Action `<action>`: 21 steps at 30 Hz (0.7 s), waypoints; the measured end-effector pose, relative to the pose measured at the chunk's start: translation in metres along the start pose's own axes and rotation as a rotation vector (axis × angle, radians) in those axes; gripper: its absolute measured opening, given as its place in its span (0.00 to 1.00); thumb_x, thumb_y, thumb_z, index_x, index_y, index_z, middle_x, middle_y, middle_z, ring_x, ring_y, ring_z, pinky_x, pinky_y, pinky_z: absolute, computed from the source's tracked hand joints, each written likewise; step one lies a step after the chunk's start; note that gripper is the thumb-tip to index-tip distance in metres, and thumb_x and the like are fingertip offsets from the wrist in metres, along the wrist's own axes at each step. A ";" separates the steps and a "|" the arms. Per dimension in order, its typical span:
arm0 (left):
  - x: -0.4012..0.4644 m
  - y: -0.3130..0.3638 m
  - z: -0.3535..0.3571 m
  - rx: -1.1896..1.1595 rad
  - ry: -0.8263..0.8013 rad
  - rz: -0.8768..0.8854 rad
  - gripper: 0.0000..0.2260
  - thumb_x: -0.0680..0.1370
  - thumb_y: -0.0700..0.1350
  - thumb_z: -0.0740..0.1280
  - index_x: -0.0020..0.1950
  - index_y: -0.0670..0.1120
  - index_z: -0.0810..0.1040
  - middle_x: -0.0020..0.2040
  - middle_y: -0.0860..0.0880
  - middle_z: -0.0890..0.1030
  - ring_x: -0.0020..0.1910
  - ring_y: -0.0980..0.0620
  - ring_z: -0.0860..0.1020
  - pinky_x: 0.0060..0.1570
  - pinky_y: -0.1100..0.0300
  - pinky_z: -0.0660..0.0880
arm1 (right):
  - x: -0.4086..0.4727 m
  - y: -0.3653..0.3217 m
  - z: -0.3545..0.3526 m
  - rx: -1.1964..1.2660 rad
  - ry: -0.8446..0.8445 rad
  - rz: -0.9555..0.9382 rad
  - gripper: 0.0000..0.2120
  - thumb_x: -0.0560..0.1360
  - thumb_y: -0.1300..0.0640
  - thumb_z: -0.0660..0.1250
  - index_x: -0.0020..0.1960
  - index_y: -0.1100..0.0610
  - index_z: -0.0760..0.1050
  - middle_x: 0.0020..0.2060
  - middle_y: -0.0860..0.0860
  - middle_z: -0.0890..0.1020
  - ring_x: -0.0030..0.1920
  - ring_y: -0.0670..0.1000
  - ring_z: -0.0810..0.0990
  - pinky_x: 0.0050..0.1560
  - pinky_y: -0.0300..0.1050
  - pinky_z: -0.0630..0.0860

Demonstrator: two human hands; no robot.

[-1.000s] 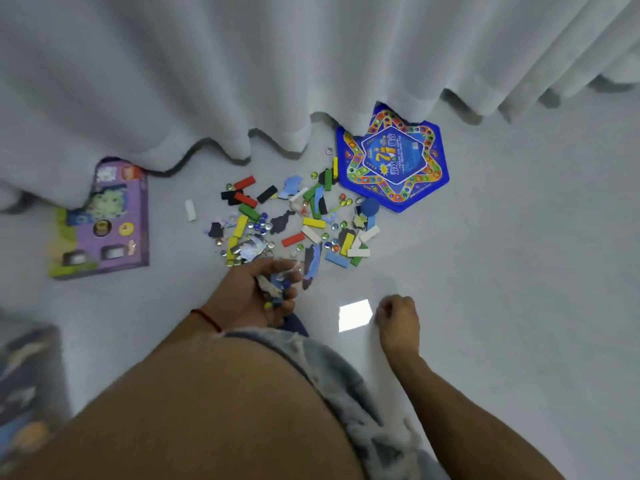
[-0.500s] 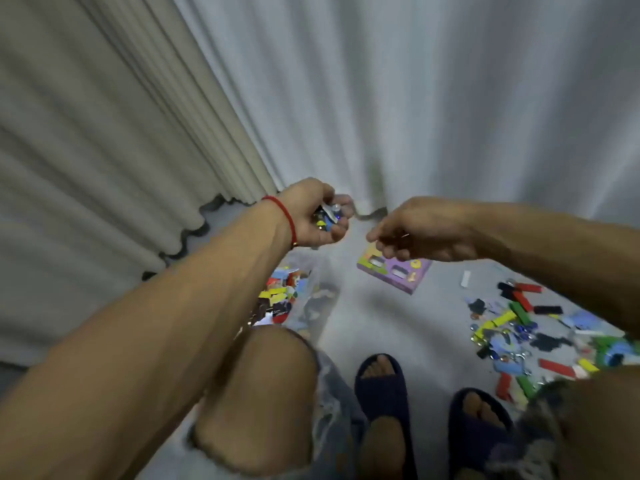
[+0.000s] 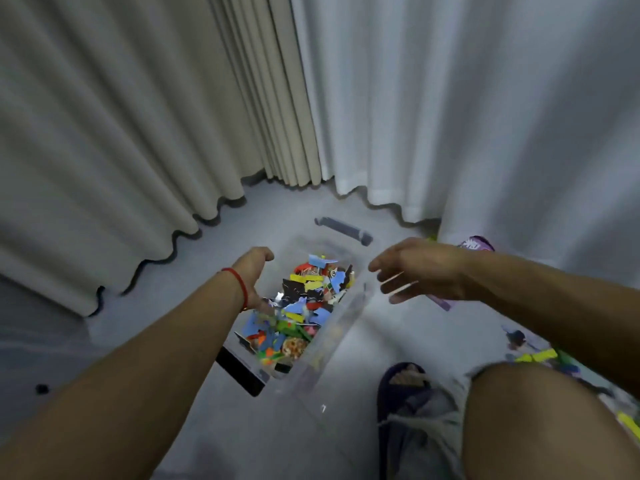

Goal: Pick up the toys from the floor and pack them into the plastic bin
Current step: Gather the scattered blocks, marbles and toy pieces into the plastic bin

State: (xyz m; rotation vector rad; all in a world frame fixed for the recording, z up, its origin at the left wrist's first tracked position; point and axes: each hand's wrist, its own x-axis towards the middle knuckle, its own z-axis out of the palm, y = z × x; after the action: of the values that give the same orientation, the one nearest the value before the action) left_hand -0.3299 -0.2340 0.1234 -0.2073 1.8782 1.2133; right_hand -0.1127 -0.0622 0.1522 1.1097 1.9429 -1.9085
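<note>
Taking the clear plastic bin (image 3: 341, 344) on the floor (image 3: 194, 271) as the landmark, a beige curtain (image 3: 121, 133) hangs well to its left and behind it. The left hand (image 3: 254, 271), with a red string at the wrist, hangs over the bin's left rim; its fingers point down into the bin and are hidden behind the palm, so I cannot tell whether they are spread or gripping anything. Small pieces seem to blur just beneath it, possibly falling. Inside the bin lies a heap of coloured toys (image 3: 301, 306), filling much of it, with grey handles at the near and far ends.

To the bin's right, the right hand (image 3: 419, 271) hovers with fingers (image 3: 389, 277) straight and spread wide, holding nothing. Behind it a purple box (image 3: 474, 244) peeks out under the white curtain (image 3: 485, 116). Farther right, past a bare knee (image 3: 540, 410) and a dark slipper (image 3: 403, 379), loose toy pieces (image 3: 535, 356) remain on the floor.

The risk, as I judge it: anything released near the rim may bounce off the heap and out, and the knee or foot could scatter the leftovers
</note>
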 end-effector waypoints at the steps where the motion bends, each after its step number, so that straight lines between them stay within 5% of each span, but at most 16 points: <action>1: -0.006 0.002 0.015 0.057 -0.040 0.006 0.24 0.79 0.49 0.62 0.73 0.44 0.61 0.69 0.38 0.66 0.66 0.32 0.67 0.51 0.33 0.75 | -0.017 0.013 -0.021 -0.019 0.072 0.007 0.10 0.78 0.59 0.66 0.56 0.62 0.80 0.52 0.60 0.79 0.48 0.56 0.80 0.49 0.51 0.83; 4: -0.038 0.013 0.089 0.161 -0.253 0.126 0.12 0.78 0.48 0.63 0.58 0.43 0.73 0.52 0.41 0.70 0.46 0.42 0.73 0.45 0.48 0.78 | -0.080 0.053 -0.084 -0.036 0.303 0.049 0.10 0.79 0.59 0.65 0.56 0.63 0.80 0.54 0.63 0.81 0.48 0.56 0.81 0.50 0.52 0.81; 9: -0.134 -0.002 0.241 0.388 -0.706 0.376 0.07 0.79 0.47 0.63 0.54 0.47 0.77 0.47 0.46 0.74 0.45 0.47 0.72 0.56 0.47 0.76 | -0.185 0.130 -0.174 0.021 0.633 0.132 0.12 0.79 0.59 0.65 0.58 0.66 0.78 0.55 0.64 0.82 0.46 0.58 0.83 0.49 0.52 0.80; 14: -0.154 -0.060 0.330 0.772 -0.949 0.318 0.13 0.77 0.48 0.67 0.59 0.44 0.79 0.52 0.41 0.81 0.47 0.46 0.79 0.53 0.46 0.80 | -0.236 0.256 -0.209 0.184 0.845 0.261 0.12 0.80 0.59 0.64 0.58 0.65 0.77 0.52 0.63 0.83 0.42 0.57 0.82 0.47 0.51 0.80; 17: -0.132 -0.085 0.356 1.057 -0.966 0.227 0.15 0.76 0.50 0.69 0.60 0.45 0.80 0.55 0.40 0.83 0.48 0.45 0.80 0.54 0.43 0.79 | -0.243 0.353 -0.192 0.241 0.836 0.444 0.12 0.80 0.58 0.63 0.58 0.65 0.77 0.51 0.62 0.82 0.41 0.57 0.82 0.44 0.50 0.80; 21: -0.094 -0.126 0.400 1.118 -0.817 0.307 0.10 0.78 0.47 0.67 0.56 0.46 0.80 0.54 0.42 0.83 0.50 0.43 0.81 0.51 0.45 0.81 | -0.234 0.454 -0.158 0.231 0.812 0.663 0.12 0.78 0.62 0.62 0.58 0.65 0.77 0.47 0.60 0.82 0.39 0.55 0.82 0.44 0.53 0.82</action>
State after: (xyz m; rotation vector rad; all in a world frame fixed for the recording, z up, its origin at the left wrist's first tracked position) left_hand 0.0254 -0.0041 0.0490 1.0450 1.5652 0.1743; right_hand 0.3890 -0.0541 -0.0323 2.4942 1.3059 -1.4195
